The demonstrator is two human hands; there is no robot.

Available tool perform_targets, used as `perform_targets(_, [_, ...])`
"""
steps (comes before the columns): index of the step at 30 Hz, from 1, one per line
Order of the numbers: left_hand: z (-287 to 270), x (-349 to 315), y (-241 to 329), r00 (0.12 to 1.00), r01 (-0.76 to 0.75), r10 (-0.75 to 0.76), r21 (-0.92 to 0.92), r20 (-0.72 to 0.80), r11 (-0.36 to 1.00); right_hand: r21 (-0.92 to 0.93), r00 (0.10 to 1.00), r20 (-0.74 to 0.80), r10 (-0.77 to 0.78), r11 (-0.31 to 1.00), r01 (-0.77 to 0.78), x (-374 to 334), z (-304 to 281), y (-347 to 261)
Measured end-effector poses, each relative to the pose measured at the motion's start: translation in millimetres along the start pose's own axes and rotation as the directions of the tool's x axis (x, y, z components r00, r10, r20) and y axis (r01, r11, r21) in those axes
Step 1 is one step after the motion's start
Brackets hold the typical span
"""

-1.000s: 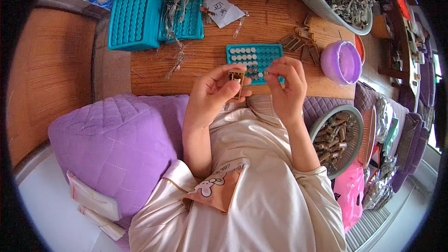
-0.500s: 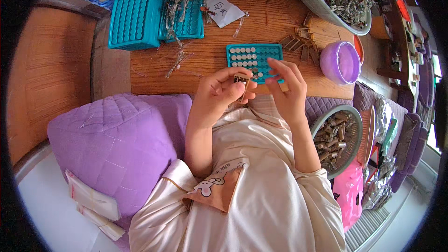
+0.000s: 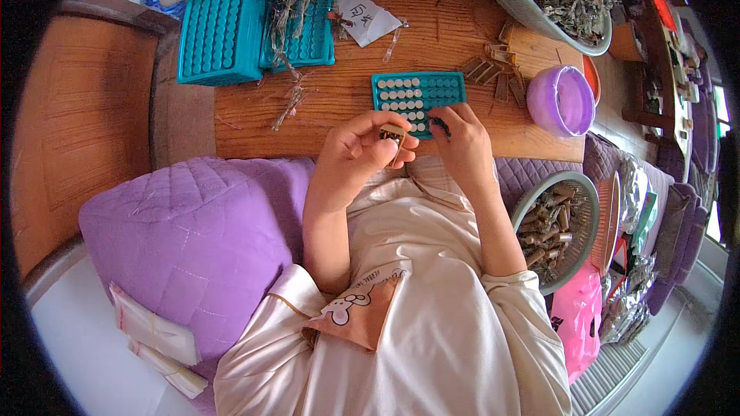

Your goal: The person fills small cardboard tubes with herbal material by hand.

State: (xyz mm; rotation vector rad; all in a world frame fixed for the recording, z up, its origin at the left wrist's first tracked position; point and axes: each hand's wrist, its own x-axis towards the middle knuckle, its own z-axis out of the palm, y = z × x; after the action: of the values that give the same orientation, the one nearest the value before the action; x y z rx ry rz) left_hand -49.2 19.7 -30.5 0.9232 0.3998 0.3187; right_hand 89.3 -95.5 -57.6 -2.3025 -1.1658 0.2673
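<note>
My left hand [image 3: 356,156] is closed around a small brown-gold rectangular case [image 3: 392,135], holding it tilted up with thumb and fingers just in front of the tray. Dark parts show inside the case. On the table lies a teal tray [image 3: 455,79] with round pockets. Small white discs [image 3: 403,95] sit in rows in its left part. My right hand [image 3: 465,141] is over the tray's right front, thumb and fingers bent together in a pinch. Something small and dark shows at those fingertips, too small to name.
Teal trays [image 3: 220,31] are stacked at the far left beside tangled wires [image 3: 287,15] and a white paper [image 3: 368,17]. Brown metal frames [image 3: 493,65] and a purple bowl [image 3: 561,100] lie to the right. A basket [image 3: 592,223] of brown cases stands near my right elbow.
My right hand has come down onto the tray, its spread fingers closing to a pinch. My left hand has shifted slightly left and down with the case, uncovering more discs.
</note>
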Motion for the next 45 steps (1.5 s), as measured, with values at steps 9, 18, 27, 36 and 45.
perform_targets(9, [-3, 0, -2, 0.999, 0.001, 0.000, -0.025, 0.038, 1.000, 0.126, 0.996, 0.090, -0.001, 0.992, -0.011, 8, -6, 4])
perform_targets(18, [5, -5, 1, 0.996, 0.089, -0.085, -0.116, 0.038, 0.989, 0.429, 0.915, -0.358, -0.187, 0.837, 0.339, -3, -25, -56])
perform_targets(27, [12, -4, -8, 0.997, 0.083, -0.082, -0.069, 0.013, 0.994, 0.333, 0.928, -0.261, -0.265, 0.878, 0.344, -10, -25, -54])
perform_targets(36, [32, -7, -3, 0.997, 0.060, -0.059, 0.040, -0.043, 0.997, 0.235, 0.850, -0.444, -0.283, 0.879, 0.415, -23, -18, -51])
perform_targets(45, [31, -5, 0, 0.998, 0.050, -0.064, 0.517, 0.009, 0.854, 0.374, 0.976, 0.110, -0.190, 0.917, 0.136, -12, -57, -45])
